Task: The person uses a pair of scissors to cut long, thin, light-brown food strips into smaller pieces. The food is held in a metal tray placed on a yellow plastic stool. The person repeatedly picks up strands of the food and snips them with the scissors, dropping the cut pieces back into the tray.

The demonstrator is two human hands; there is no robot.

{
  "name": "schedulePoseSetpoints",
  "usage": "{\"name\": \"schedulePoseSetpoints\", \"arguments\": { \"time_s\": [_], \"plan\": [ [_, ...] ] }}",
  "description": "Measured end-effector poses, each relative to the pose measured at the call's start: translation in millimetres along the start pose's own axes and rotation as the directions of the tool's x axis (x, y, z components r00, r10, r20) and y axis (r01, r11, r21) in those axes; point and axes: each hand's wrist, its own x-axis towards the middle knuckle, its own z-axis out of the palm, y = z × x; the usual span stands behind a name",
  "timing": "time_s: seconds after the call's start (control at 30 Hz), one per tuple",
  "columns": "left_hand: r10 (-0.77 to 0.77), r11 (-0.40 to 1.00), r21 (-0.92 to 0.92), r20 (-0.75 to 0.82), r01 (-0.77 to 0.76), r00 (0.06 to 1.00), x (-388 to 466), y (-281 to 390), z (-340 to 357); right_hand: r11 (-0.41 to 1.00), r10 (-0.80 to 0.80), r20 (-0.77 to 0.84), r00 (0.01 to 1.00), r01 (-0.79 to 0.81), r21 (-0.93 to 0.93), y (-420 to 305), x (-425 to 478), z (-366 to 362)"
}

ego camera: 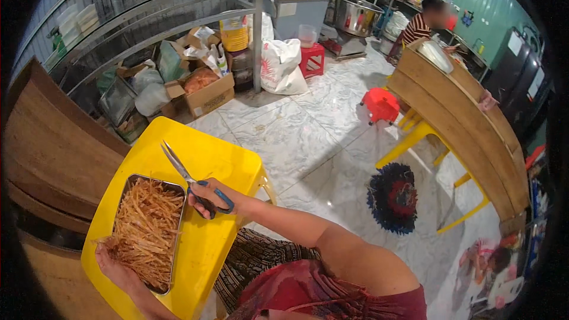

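Scissors with blue and black handles are in my right hand, their blades a little apart and pointing up and left above the yellow table. A rectangular metal tray on this table is heaped with thin orange-brown dried strips. At the lower left end of the tray, my left hand curls around a darker clump of strips, its fingertips partly hidden. The scissors are beside the tray's upper right corner.
Brown curved-looking boards stand left of the table. Beyond it are a cardboard box, a white sack and a red stool. A dark shaggy mat lies on the floor. Another person sits at the far right; a further person is lower right.
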Motion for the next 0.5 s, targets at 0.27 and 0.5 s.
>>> {"name": "schedulePoseSetpoints", "arguments": {
  "time_s": [0.27, 0.5],
  "plan": [
    [0.317, 0.895, 0.292, 0.119, -0.338, 0.941, -22.1, 22.9, 11.0, 0.999, -0.013, 0.000, 1.000, 0.013, 0.043, 2.7, -0.5, -2.4],
    [0.303, 0.953, -0.014, 0.037, -0.303, 0.952, -31.4, 27.1, 6.2, 0.994, 0.001, 0.009, 1.000, -0.002, 0.110, 4.2, 5.1, -2.5]
  ]
}}
